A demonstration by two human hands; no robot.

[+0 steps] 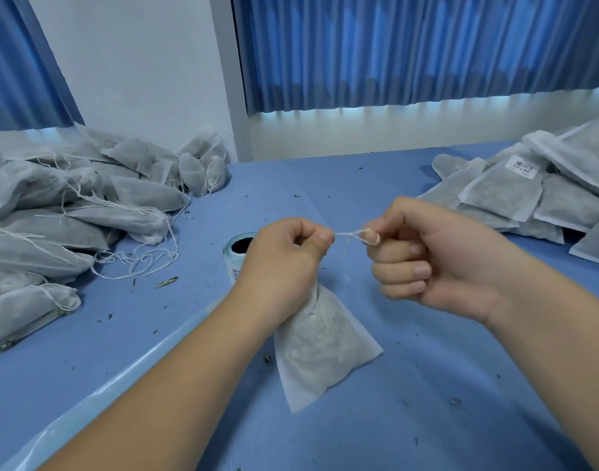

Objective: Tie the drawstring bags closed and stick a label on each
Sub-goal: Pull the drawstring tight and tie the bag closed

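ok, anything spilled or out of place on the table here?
Minor only. Small dried green leaf bits lie scattered over the blue table cover, probably shed from bags. White drawstrings from the left pile of grey fabric bags trail tangled across it. The white drawstring bag being tied looks intact.

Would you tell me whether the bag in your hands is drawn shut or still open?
Drawn shut: the bag bunches to a neck in the left hand, while the right hand pulls the drawstring taut.

Blue curtains (427, 45) hang at one and ten o'clock, daylight glowing beneath, a white wall (138, 62) at eleven, a blue table (376, 436) at six.
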